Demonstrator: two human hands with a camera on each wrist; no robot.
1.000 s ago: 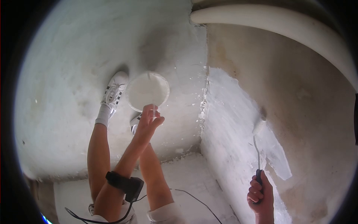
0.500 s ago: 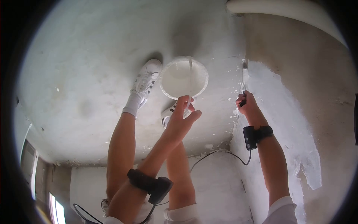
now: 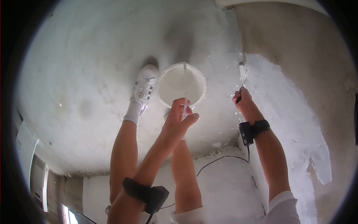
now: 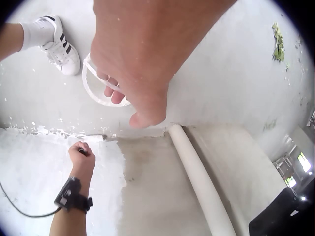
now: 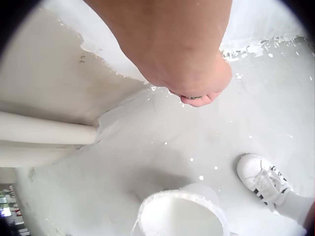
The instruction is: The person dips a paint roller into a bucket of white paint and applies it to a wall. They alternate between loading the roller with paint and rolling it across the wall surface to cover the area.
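Observation:
In the head view, my left hand (image 3: 178,118) has its fingers hooked round the pale strap handle (image 3: 185,105) of a white bucket (image 3: 204,89). Whitish paint fills part of the bucket. My right hand (image 3: 243,100) grips the black handle of a small paint roller (image 3: 242,70), whose white sleeve lies along the seam between floor and wall. From the left wrist, the roller (image 4: 92,138) shows at the same seam, beyond the right fist (image 4: 82,153). The right wrist view has the roller hidden behind my hand (image 5: 197,81), with the bucket (image 5: 176,193) below.
Fresh white paint (image 3: 283,108) covers part of the grey-brown wall (image 3: 291,41). A thick pale pipe (image 4: 197,177) runs along that wall. White shoes (image 3: 145,80) stand beside the bucket on the speckled floor (image 3: 93,56). Black cables (image 3: 220,158) trail from the wrist cameras.
The roller has come off the painted wall, moving left and away from the body to the floor seam. The head view has shifted. My left hand keeps holding the bucket's handle.

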